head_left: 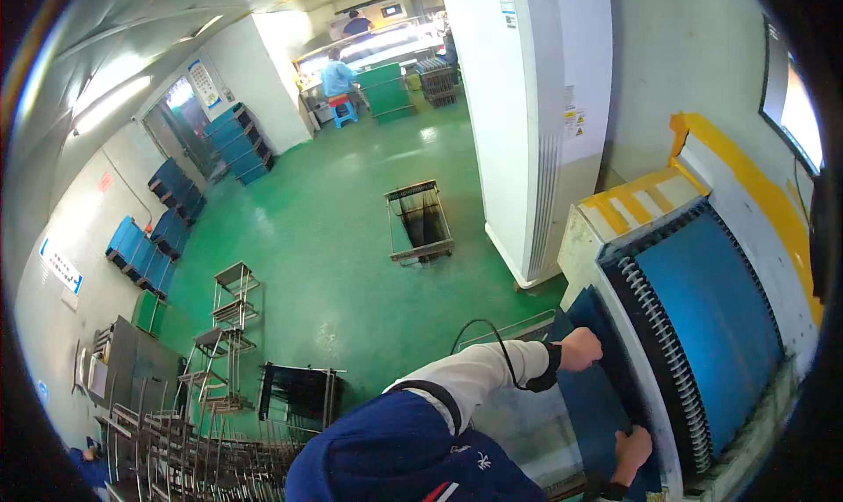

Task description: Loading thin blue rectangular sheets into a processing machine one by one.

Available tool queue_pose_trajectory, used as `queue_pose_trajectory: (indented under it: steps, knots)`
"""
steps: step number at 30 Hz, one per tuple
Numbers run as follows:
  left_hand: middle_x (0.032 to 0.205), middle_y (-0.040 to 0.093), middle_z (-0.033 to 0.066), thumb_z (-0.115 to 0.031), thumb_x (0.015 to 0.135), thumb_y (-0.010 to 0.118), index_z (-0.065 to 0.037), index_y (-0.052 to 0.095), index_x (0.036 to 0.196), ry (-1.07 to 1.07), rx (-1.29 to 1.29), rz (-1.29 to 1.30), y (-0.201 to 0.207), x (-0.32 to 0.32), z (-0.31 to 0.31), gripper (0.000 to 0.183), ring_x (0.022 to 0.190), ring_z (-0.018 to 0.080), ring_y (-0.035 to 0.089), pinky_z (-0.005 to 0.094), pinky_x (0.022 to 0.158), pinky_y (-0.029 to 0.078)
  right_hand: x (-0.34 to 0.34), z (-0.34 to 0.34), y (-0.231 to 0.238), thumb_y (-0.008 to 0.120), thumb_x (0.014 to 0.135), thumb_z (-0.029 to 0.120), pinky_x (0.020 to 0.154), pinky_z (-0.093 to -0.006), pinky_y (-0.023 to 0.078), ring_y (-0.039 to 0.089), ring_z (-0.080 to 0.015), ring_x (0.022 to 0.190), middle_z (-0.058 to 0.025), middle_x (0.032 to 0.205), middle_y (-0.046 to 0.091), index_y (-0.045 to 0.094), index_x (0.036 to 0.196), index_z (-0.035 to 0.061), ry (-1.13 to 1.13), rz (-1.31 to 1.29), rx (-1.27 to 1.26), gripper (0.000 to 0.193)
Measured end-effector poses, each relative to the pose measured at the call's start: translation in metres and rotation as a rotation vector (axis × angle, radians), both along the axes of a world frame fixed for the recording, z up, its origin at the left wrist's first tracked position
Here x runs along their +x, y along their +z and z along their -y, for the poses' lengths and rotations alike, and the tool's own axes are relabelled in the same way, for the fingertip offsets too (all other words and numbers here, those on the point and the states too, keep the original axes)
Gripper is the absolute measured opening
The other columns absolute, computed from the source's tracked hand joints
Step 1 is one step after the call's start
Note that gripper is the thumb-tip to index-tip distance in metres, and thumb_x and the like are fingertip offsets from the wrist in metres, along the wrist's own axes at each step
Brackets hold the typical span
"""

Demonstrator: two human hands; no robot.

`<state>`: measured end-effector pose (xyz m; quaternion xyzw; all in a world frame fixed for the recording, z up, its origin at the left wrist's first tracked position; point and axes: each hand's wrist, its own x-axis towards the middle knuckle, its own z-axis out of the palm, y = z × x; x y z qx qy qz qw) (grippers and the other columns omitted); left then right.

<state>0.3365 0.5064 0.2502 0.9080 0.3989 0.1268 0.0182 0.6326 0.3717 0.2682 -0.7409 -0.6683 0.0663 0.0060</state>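
My left hand (580, 349), with a black band at its wrist, is closed on the upper edge of a dark blue flat panel (594, 410). Lower down, my right hand (631, 455) grips the same panel near its other end, thumb lying on its face. The panel stands tilted close against the side of a machine (622, 348). Other dark blue sheets (590, 304) seem to lie behind it, partly covered. On the machine, a larger blue panel (702, 326) rests beside a row of pale rollers (665, 348).
A tall white cabinet unit (518, 125) stands beyond the machine. On the green floor are a metal rack (421, 221), a dark-filled rack (300, 394) and stacked metal frames (230, 326). Blue crates (239, 142) line the left wall. A person in blue (337, 76) sits far back.
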Motion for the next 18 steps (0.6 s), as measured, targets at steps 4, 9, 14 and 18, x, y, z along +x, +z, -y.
queue_pose_trajectory:
  steps: [4, 9, 14, 18]
  knots:
    - [0.070, 0.064, 0.0048, -0.021, 0.066, 0.067, -0.016, 0.067, 0.071, 0.027, 0.026, -0.025, -0.005, 0.001, 0.006, 0.007, 0.074, 0.0259, 0.064, 0.0399, 0.061, 0.045, 0.006, 0.002, -0.012, 0.080, 0.064, 0.028, 0.076, -0.0440, 0.050, 0.063, -0.0336, 0.088, -0.0134, 0.089, 0.066, 0.066, 0.086, 0.0051, -0.017, -0.024, -0.022, 0.035]
    - [0.072, 0.065, 0.0028, -0.021, 0.066, 0.068, -0.017, 0.067, 0.071, 0.074, -0.008, -0.082, 0.002, -0.006, 0.021, 0.006, 0.077, 0.0231, 0.064, 0.0378, 0.066, 0.044, -0.002, 0.013, -0.003, 0.073, 0.068, 0.026, 0.077, -0.0446, 0.049, 0.062, -0.0353, 0.087, -0.0157, 0.088, 0.066, 0.068, 0.087, 0.0038, 0.041, -0.150, -0.054, 0.030]
    - [0.074, 0.065, 0.0021, -0.020, 0.067, 0.066, -0.018, 0.067, 0.072, 0.042, 0.049, -0.070, -0.002, -0.013, 0.025, 0.005, 0.077, 0.0226, 0.063, 0.0376, 0.066, 0.043, -0.010, 0.006, -0.020, 0.072, 0.070, 0.027, 0.076, -0.0451, 0.049, 0.062, -0.0366, 0.086, -0.0158, 0.086, 0.066, 0.068, 0.086, 0.0043, 0.208, -0.122, -0.006, 0.028]
    - [0.075, 0.065, 0.0012, -0.018, 0.068, 0.065, -0.018, 0.067, 0.072, 0.029, 0.062, -0.051, -0.001, -0.008, 0.028, 0.005, 0.078, 0.0220, 0.063, 0.0369, 0.068, 0.043, -0.030, -0.002, -0.047, 0.075, 0.070, 0.022, 0.072, -0.0465, 0.050, 0.062, -0.0371, 0.082, -0.0178, 0.082, 0.065, 0.066, 0.084, 0.0025, 0.320, -0.163, 0.291, 0.026]
